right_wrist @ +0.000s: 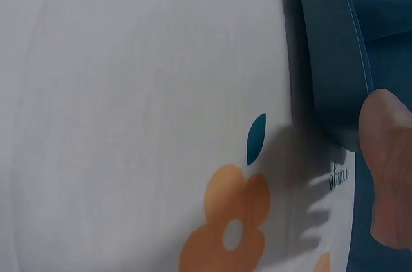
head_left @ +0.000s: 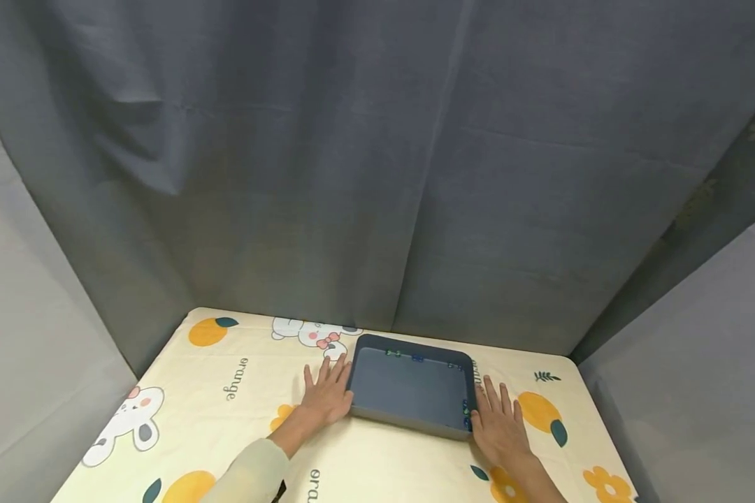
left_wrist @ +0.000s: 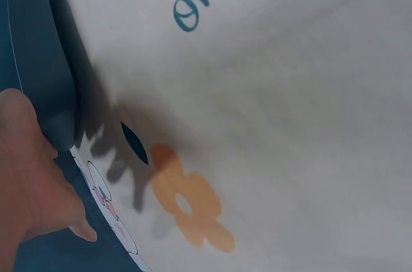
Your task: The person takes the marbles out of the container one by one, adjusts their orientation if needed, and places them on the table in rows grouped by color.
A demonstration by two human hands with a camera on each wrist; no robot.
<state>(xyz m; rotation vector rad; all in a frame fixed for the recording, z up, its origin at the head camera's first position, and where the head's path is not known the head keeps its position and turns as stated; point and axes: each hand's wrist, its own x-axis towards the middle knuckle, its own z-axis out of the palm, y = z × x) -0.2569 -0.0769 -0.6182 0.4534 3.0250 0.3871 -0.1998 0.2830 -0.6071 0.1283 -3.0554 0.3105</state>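
A dark grey rectangular tray (head_left: 403,391) with low walls lies on the tablecloth. Small green pieces (head_left: 393,353) and a blue piece (head_left: 418,358) sit along its far wall; more small blue and green pieces (head_left: 467,416) line the right wall, too small to identify. My left hand (head_left: 327,399) is at the tray's left side, fingers straight and spread, thumb at the wall. On the opposite side, my right hand (head_left: 500,426) has its fingers extended, with the thumb at the right wall. Each wrist view shows the thumb side of a hand against the tray wall (left_wrist: 42,47).
A cream tablecloth (head_left: 239,426) printed with oranges, flowers and rabbits covers the table. Grey curtain (head_left: 302,209) hangs right behind the table's far edge. Pale grey panels (head_left: 38,314) stand on the left and right sides.
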